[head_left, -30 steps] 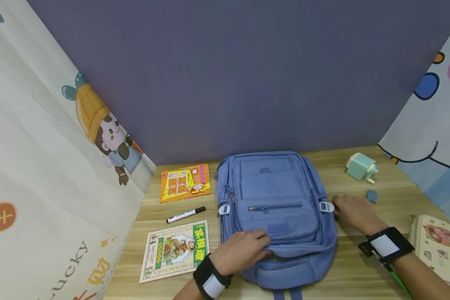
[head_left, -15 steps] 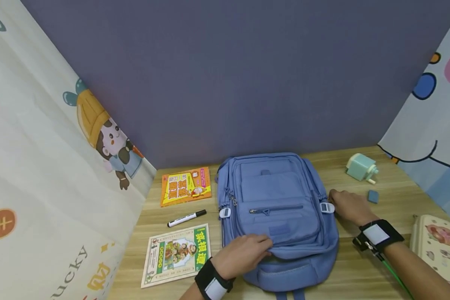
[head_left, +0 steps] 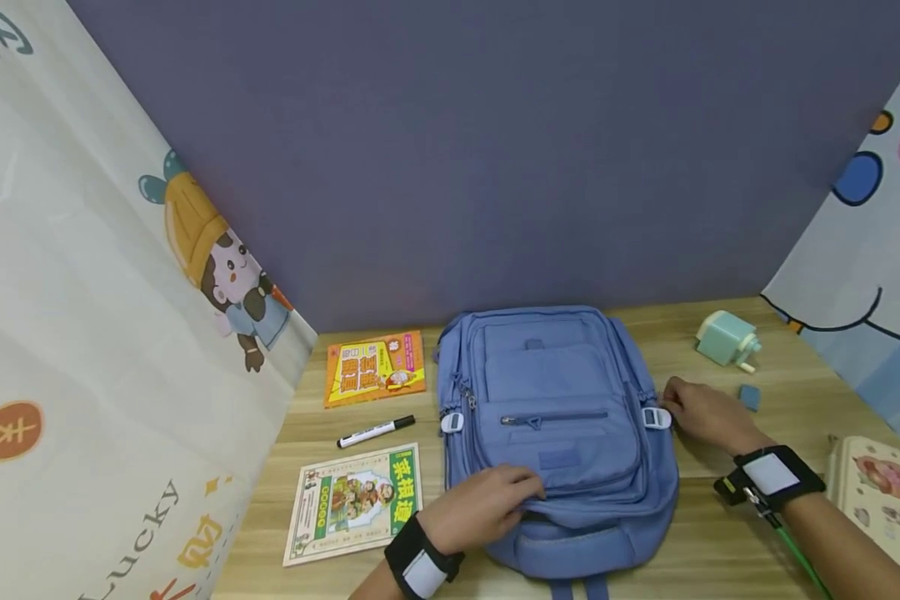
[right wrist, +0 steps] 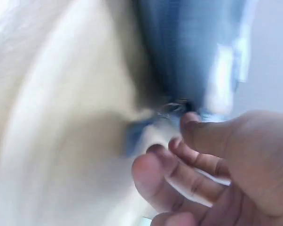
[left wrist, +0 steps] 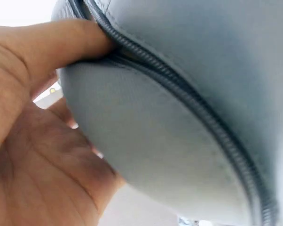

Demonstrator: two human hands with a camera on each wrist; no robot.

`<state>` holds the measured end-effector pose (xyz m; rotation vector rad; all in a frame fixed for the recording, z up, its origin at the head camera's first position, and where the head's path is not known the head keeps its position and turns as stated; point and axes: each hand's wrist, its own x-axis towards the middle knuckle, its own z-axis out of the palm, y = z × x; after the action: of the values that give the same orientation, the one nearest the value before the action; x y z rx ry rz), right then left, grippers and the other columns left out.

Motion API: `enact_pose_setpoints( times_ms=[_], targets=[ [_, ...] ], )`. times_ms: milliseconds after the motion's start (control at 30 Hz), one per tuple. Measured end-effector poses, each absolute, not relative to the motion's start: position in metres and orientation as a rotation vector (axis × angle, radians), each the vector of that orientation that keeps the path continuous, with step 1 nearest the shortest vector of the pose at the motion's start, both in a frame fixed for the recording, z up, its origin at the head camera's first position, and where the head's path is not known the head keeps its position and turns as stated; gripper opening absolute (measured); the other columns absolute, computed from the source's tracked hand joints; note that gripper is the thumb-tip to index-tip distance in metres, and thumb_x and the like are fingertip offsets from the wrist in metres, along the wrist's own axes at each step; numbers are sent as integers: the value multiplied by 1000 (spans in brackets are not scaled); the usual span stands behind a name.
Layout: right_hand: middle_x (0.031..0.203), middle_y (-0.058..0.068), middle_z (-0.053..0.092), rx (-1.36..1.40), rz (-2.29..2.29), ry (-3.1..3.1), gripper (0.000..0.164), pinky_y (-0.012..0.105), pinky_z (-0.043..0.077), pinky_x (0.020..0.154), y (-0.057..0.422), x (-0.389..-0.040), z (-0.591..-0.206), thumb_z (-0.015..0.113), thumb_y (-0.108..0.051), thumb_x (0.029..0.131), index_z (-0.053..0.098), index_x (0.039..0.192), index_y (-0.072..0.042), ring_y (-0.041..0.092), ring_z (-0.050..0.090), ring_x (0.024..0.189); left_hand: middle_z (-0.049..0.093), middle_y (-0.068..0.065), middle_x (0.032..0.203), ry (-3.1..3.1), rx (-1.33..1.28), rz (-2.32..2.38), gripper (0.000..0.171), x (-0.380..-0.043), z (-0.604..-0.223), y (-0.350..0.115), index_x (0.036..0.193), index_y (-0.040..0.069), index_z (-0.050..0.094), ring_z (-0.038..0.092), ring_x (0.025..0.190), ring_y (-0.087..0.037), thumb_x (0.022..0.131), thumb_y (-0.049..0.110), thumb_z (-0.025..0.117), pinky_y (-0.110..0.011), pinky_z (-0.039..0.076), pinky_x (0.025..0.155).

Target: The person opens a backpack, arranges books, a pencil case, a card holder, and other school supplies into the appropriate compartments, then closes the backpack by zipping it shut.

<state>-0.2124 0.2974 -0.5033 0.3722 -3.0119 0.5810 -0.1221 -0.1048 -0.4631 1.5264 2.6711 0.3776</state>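
A blue backpack (head_left: 547, 375) lies on its back in the middle of the table, top end toward me. My left hand (head_left: 483, 508) grips the edge of its partly unzipped top. In the left wrist view the thumb (left wrist: 75, 40) goes into the gap of the zipper (left wrist: 202, 106), with the other fingers behind the fabric. Beside the white buckle (head_left: 656, 418) on the backpack's right side is my right hand (head_left: 716, 417). In the blurred right wrist view its thumb tip lies near a small metal ring (right wrist: 172, 108), and the half-bent fingers stand apart from the thumb.
Left of the backpack lie an orange booklet (head_left: 375, 369), a black-capped marker (head_left: 376, 432) and a green-and-cream book (head_left: 354, 504). At right are a mint pencil sharpener (head_left: 726, 338), a small blue block (head_left: 749, 397) and a cream pencil case (head_left: 877, 500). A dark partition (head_left: 495, 167) stands behind.
My right hand has shifted slightly farther along the backpack's right side, its fingertips now just above the buckle. My left hand keeps its hold on the edge.
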Motion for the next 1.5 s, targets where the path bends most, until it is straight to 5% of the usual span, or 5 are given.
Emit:
enact_pose_setpoints(
  times_ms=[200,567,767,1033,1500],
  targets=[
    [117,22,70,454,745,-2874,40,36,55,65,267,-177,-458,68,-28,106,61,129,4,26,70,90,73,4,126,2687,1525,401,36,-118,-460,-108,129,19,69,68,118,-8,96,6,73,-22,54,102],
    [156,7,56,1028,635,-2733,92,64,53,102,178,-116,-433,88,-60,80,54,154,-18,36,59,137,80,5,112,2761,1497,461,27,-133,-421,-98,129,15,72,74,91,-2,105,8,64,-16,58,81],
    [148,9,65,1004,534,-2628,82,53,60,95,162,-123,-442,98,-28,77,61,149,-11,33,69,124,80,1,112,2834,1475,582,25,-142,-403,-95,126,13,74,71,86,-4,105,4,63,-18,58,78],
    [111,0,82,940,599,-2678,48,25,51,58,158,-128,-440,80,3,84,78,125,-22,3,66,72,77,-2,125,2740,1342,845,27,-154,-388,-118,130,11,71,73,111,-10,109,26,63,-25,58,95],
    [112,-1,82,915,536,-2633,63,25,45,54,155,-140,-415,68,16,75,79,124,-22,3,64,71,33,-26,169,2901,423,687,71,-320,-425,-283,165,3,31,30,158,-47,109,31,63,-65,30,125]
  ],
)
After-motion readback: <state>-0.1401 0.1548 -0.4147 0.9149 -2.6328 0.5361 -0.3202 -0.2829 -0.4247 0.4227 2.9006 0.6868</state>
